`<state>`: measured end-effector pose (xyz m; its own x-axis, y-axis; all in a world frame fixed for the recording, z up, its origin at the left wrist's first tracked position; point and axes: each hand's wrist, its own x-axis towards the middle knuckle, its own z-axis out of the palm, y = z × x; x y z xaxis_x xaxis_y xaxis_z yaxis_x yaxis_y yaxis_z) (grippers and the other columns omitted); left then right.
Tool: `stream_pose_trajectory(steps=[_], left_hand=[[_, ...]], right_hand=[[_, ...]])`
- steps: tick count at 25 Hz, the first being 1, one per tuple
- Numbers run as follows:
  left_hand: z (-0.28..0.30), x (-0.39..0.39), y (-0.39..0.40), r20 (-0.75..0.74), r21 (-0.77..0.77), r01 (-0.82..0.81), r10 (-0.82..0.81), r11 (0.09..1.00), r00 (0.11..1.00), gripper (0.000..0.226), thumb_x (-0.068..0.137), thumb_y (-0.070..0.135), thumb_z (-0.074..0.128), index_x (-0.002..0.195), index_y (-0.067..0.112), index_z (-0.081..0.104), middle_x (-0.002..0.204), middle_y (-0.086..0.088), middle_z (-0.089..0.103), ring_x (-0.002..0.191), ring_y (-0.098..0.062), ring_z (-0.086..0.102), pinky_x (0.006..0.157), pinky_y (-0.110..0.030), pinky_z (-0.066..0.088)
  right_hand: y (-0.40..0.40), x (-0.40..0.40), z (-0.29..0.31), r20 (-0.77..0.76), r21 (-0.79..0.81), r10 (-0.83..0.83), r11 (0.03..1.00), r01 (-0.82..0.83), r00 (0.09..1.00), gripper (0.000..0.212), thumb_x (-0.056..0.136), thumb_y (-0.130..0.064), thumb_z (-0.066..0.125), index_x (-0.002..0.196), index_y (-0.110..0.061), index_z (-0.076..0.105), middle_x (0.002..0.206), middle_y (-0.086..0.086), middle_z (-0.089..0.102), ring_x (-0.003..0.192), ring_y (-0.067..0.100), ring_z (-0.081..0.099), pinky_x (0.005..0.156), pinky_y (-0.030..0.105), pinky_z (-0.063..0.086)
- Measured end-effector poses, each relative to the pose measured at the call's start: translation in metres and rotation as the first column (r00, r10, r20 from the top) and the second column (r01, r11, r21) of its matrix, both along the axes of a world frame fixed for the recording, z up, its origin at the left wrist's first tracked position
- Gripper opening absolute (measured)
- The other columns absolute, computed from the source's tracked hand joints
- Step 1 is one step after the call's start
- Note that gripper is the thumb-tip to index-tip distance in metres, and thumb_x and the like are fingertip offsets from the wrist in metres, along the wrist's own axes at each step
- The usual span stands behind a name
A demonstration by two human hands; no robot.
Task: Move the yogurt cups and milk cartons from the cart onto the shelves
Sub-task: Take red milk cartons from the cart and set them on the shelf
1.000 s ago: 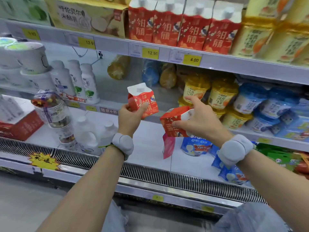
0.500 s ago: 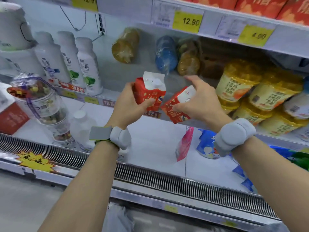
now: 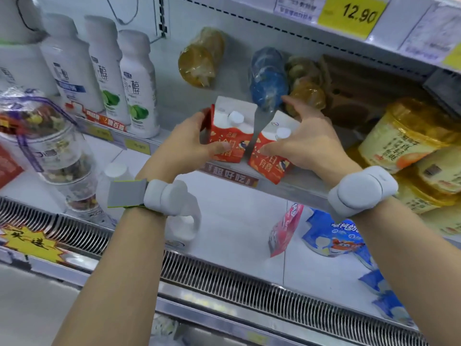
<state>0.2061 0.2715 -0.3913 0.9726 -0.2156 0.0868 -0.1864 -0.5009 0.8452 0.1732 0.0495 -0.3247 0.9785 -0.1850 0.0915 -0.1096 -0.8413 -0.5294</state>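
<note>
**Inspector A:** Far left of the chiller?

**Inspector B:** Stacked clear cups (image 3: 50, 151) with mixed contents, then three white bottles (image 3: 109, 73) standing upright on the middle shelf (image 3: 306, 188).

**Inspector A:** Left hand?

**Inspector B:** The left hand (image 3: 184, 146) grips the left milk carton (image 3: 230, 136), thumb pressed on its red front face; the other fingers go behind it, out of sight. The carton stands upright at the shelf's front edge, white cap uppermost.

**Inspector A:** Right hand?

**Inspector B:** The right hand (image 3: 304, 143) holds the right milk carton (image 3: 270, 158), thumb on the front, fingers spread and curled over the top. This carton tilts, its lower corner overhanging the shelf lip. The two cartons sit just beside each other; whether they touch, I cannot tell.

**Inspector A:** Further right?

**Inspector B:** Yellow yogurt tubs (image 3: 404, 136) on the same shelf. Blue pouches (image 3: 331, 236) lie on the deck below.
</note>
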Motion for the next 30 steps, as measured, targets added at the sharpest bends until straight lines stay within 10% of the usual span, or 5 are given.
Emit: stream_pose_trajectory(steps=[12, 30], left_hand=[[-0.017, -0.037, -0.059, 0.273, -0.100, -0.454, 0.463, 0.885, 0.843, 0.096, 0.075, 0.037, 0.085, 0.151, 0.020, 0.030, 0.138, -0.008, 0.054, 0.123, -0.030, 0.054, 0.095, -0.043, 0.048], [-0.016, -0.032, -0.024, 0.235, -0.242, -0.554, 0.602, 0.797, 0.763, 0.077, 0.075, 0.027, 0.083, 0.142, 0.022, 0.046, 0.125, 0.002, 0.065, 0.111, -0.021, 0.061, 0.090, -0.031, 0.046]], right_hand=[[0.000, 0.005, -0.006, -0.039, 0.024, -0.032, 0.999, 0.033, 0.999, 0.102, 0.070, -0.043, 0.090, 0.148, -0.055, 0.026, 0.147, -0.010, 0.043, 0.103, 0.008, 0.045, 0.072, 0.023, 0.043], [0.022, 0.023, -0.003, -0.127, 0.066, 0.097, 0.994, -0.089, 0.987, 0.103, 0.067, -0.035, 0.093, 0.146, -0.057, 0.030, 0.127, -0.013, 0.049, 0.103, 0.012, 0.062, 0.080, 0.033, 0.058]])
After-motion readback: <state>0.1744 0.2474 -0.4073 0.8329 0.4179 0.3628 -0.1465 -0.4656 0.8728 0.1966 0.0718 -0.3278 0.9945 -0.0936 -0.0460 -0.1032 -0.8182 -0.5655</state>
